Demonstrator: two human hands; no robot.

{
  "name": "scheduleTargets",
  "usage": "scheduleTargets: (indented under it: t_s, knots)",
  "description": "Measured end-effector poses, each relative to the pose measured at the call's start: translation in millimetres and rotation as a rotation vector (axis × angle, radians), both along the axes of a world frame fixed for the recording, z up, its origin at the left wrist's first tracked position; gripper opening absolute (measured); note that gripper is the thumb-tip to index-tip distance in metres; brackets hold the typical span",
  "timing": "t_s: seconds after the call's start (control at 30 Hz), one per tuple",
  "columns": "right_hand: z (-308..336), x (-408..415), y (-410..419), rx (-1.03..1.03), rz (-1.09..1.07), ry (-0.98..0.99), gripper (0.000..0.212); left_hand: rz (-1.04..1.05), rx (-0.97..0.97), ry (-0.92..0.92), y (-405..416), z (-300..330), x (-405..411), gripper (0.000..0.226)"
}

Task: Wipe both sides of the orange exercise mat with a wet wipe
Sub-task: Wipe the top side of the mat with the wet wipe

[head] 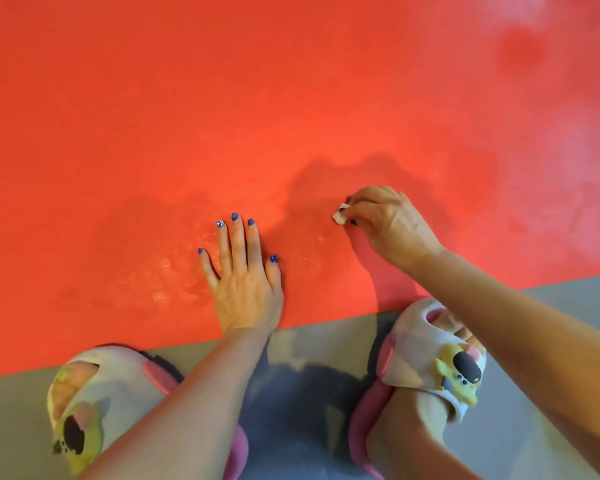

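Observation:
The orange exercise mat lies flat and fills the upper two thirds of the view. My left hand presses flat on it near its front edge, fingers straight and spread. To the right, my right hand pinches a small crumpled white wet wipe against the mat, with only a corner of the wipe showing past the fingertips. Damp, shiny patches show on the mat around my left hand.
A grey floor borders the mat's front edge. My feet in white slippers with cartoon decorations stand there, the left slipper and the right slipper. The right slipper's toe touches the mat edge.

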State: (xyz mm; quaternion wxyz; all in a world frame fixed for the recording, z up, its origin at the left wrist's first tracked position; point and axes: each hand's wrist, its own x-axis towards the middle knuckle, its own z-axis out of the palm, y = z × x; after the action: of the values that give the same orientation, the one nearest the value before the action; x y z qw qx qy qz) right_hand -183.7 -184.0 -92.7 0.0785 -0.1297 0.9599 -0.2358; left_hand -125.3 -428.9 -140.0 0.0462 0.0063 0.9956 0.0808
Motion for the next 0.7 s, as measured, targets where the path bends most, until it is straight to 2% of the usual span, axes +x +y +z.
scheduleTargets:
  t_s: [0.1,0.2,0.33,0.4,0.47,0.6,0.7]
  knots:
    - [1,-4,6,-0.032,-0.06,0.012,0.025,-0.009,0.011,0.003,0,1,2,0.064]
    - [-1,-6,-16,-0.041,-0.067,0.019,0.016,0.001,0.013,0.006,0,0,1,0.064]
    - [3,-19,-70,-0.105,0.189,-0.042,0.029,0.011,0.028,0.015,0,0,2,0.062]
    - [5,-29,-66,-0.063,0.282,-0.066,0.03,0.012,0.03,0.019,-1,0,2,0.062]
    - [5,-34,-36,-0.052,0.224,-0.064,0.025,0.008,0.028,0.019,-1,1,2,0.063]
    - [5,-26,0,-0.022,-0.086,0.018,0.016,0.011,0.02,0.015,1,1,3,0.062]
    - [5,-14,-43,-0.054,-0.014,0.015,0.025,0.01,0.017,0.028,0,1,3,0.061]
